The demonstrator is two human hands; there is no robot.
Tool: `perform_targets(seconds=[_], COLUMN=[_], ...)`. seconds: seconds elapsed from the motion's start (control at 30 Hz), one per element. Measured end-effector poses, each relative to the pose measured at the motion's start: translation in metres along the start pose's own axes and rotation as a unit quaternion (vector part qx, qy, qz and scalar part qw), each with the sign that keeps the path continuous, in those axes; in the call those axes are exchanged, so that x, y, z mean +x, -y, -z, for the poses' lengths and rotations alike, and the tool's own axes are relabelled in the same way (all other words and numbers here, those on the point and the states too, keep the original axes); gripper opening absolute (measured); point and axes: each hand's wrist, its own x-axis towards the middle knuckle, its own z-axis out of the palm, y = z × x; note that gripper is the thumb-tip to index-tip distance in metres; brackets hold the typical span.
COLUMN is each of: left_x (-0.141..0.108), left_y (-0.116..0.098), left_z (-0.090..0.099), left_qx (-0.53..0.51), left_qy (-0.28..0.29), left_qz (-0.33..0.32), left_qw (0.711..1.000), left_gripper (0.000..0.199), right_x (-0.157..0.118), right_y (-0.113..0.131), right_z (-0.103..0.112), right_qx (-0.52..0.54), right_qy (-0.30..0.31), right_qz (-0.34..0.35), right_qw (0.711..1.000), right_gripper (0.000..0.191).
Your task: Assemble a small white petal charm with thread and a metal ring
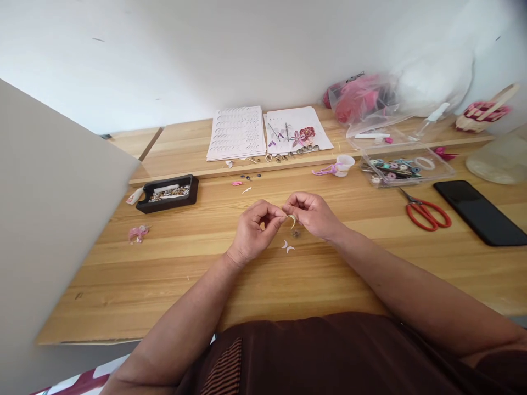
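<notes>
A small yellowish crescent piece (292, 221) hangs between my hands above the table. My left hand (259, 227) is closed in a pinch at its left end, fingertips almost touching those of the other hand. My right hand (309, 215) is also pinched, with the crescent right at its fingertips. Just below the fingers lies a small round dark thing (295, 233), too small to make out. Two pale crescent pieces (287, 247) rest on the wood nearer to me.
Red-handled scissors (428, 214) and a black phone (481, 211) lie at right. Behind them stands a clear box (405, 171) of spools. A black tray (167, 204) of beads is at left. Papers (236, 134) and a small white cup (344, 164) are at the back.
</notes>
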Motion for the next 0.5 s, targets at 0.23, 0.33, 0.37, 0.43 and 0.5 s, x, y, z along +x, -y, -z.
perform_targets(seconds=[0.23,0.33,0.37,0.43,0.5], left_x=[0.003,0.004,0.005,0.005,0.004], left_y=[0.011,0.014,0.015,0.016,0.017], left_z=[0.001,0.004,0.006,0.008,0.009], left_qx=[0.02,0.092,0.118,0.157,0.174], left_qy=[-0.122,-0.137,-0.131,-0.103,-0.056], left_qz=[0.065,0.045,0.031,0.002,-0.028], left_qw=[0.99,0.985,0.984,0.982,0.983], left_gripper=[0.011,0.007,0.006,0.006,0.007], right_x=[-0.011,-0.019,-0.022,-0.026,-0.027], right_y=[-0.007,-0.001,0.002,0.01,0.016], right_z=[-0.015,-0.02,-0.021,-0.021,-0.018], right_qx=[0.0,-0.059,-0.082,-0.117,-0.128], right_qy=[0.036,0.056,0.056,0.036,0.004], right_qz=[-0.047,-0.018,-0.002,0.038,0.076], right_qw=[0.998,0.997,0.995,0.992,0.989], right_gripper=[0.035,0.026,0.025,0.022,0.021])
